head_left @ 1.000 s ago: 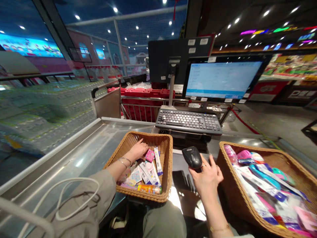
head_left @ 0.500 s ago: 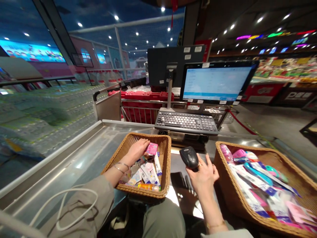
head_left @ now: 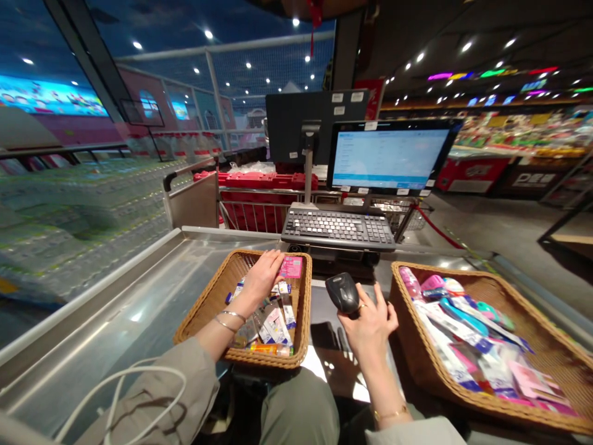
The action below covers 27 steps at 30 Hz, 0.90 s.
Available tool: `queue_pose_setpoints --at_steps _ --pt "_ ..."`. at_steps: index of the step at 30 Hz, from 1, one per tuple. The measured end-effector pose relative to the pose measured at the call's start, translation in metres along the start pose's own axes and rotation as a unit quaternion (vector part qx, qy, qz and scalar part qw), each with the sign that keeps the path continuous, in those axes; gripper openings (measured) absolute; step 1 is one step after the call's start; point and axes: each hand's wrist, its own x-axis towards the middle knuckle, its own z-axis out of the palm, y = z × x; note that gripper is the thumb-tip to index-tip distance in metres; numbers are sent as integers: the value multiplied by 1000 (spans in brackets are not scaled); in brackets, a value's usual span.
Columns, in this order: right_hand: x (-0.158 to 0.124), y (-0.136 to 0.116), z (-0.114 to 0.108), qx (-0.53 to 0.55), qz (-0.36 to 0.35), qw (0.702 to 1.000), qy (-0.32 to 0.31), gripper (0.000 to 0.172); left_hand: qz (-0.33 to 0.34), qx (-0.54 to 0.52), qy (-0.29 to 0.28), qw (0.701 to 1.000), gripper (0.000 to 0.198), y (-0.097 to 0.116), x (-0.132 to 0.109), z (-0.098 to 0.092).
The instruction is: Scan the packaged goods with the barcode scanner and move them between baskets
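Note:
My left hand [head_left: 265, 276] is closed on a small pink packet [head_left: 291, 267] above the far part of the left wicker basket [head_left: 197, 315]. White-and-blue packets [head_left: 278, 324] and an orange tube-like item [head_left: 270, 349] lie in that basket below my wrist. In my right hand [head_left: 369, 322] is a black barcode scanner [head_left: 343, 293], its head pointing toward the left basket. My fingers wrap its handle, which is mostly hidden. The right wicker basket [head_left: 417, 346] beside this hand holds several packaged goods, among them a turquoise item [head_left: 463, 316].
Beyond the baskets stand a black keyboard [head_left: 338, 227] and a lit monitor [head_left: 389, 157]. A metal counter [head_left: 134, 309] with a raised rim runs along the left. A white cable [head_left: 125, 371] loops over my left sleeve. Shopping carts [head_left: 250, 210] stand behind the counter.
My left hand has lifted a little and moved right with the pink packet, whose face shows more now. The scanner stays in my right hand. The whole view has shifted slightly.

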Motion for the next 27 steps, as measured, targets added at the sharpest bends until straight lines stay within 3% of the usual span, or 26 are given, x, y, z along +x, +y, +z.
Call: queue_pose_setpoints --at_steps 8,17,27 --pt "-1 9 5 9 -22 1000 19 14 17 -26 64 997 56 25 20 -5" --pt "-1 11 1 9 -43 999 30 16 45 -20 82 995 59 56 33 -5" --pt "3 -1 -12 26 -13 999 37 20 69 -25 87 993 54 66 37 8"
